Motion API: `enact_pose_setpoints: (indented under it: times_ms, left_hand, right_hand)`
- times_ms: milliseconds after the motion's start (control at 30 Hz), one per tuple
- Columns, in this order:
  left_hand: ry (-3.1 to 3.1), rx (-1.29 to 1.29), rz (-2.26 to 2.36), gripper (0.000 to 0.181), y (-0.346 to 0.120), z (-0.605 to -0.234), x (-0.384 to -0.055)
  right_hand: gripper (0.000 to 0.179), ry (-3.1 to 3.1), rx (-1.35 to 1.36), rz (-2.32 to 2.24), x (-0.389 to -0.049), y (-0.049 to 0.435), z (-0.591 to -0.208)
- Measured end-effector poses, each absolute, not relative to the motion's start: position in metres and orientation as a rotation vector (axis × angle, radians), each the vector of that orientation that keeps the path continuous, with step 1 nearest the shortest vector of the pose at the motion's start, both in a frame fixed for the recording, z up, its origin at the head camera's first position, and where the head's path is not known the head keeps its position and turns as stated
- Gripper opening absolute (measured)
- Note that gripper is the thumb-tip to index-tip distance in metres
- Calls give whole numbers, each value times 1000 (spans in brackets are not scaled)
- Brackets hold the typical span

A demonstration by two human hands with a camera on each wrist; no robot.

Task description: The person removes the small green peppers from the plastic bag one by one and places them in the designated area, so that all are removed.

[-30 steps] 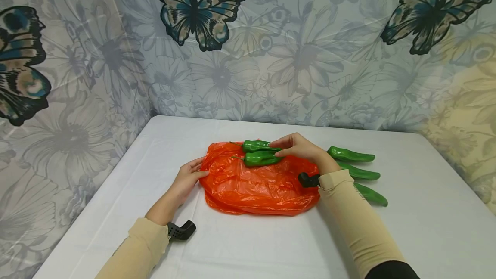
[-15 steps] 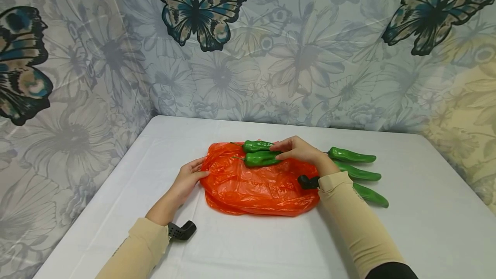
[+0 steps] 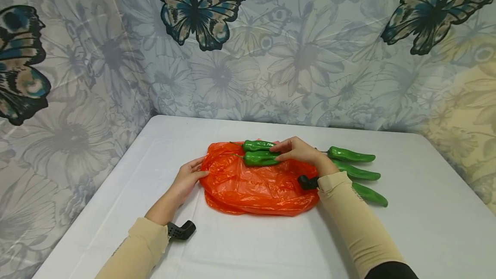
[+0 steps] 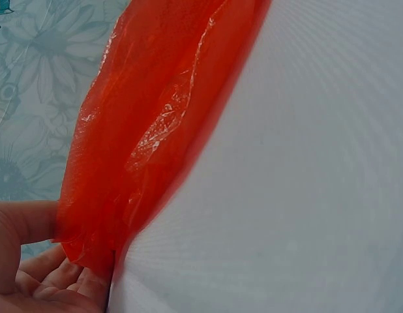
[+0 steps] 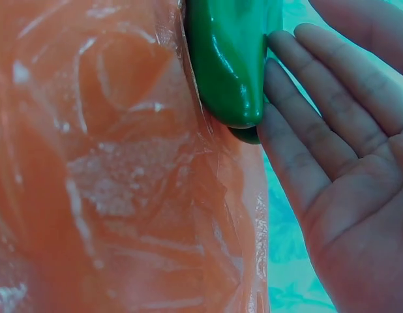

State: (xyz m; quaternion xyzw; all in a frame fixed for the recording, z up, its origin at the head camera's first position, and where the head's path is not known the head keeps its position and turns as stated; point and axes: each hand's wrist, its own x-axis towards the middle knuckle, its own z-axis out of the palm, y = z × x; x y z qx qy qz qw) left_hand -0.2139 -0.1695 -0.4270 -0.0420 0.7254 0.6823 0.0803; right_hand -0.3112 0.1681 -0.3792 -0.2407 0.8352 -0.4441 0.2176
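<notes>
In the head view a crumpled orange-red plastic bag (image 3: 248, 193) lies flat on the white table. My left hand (image 3: 188, 181) holds the bag's left edge. The left wrist view has the bag's corner (image 4: 90, 254) between its thumb and fingers. Two green peppers lie side by side on the bag's far part: a far pepper (image 3: 257, 145) and a near pepper (image 3: 259, 159), stems to the left. My right hand (image 3: 300, 150) reaches over their tips. In the right wrist view its straight fingers (image 5: 322, 107) touch the tip of a green pepper (image 5: 229, 72).
Three more green peppers lie to the right of the bag: a far one (image 3: 350, 154), a middle one (image 3: 362, 172) and a near one (image 3: 371, 195), partly behind my right forearm. Butterfly-patterned cloth (image 3: 232, 85) hangs behind the table (image 3: 240, 249).
My right hand has shifted very slightly to the right along the two peppers. The left hand, bag and other peppers look unchanged.
</notes>
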Motion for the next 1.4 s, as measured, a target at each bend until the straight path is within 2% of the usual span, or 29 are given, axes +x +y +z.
enact_pose_setpoints:
  times_ms: [1400]
  left_hand:
    - [2188, -111, 2039, 55, -171, -429, -215]
  right_hand:
    - [43, 2407, -628, -1196, -308, 161, -404]
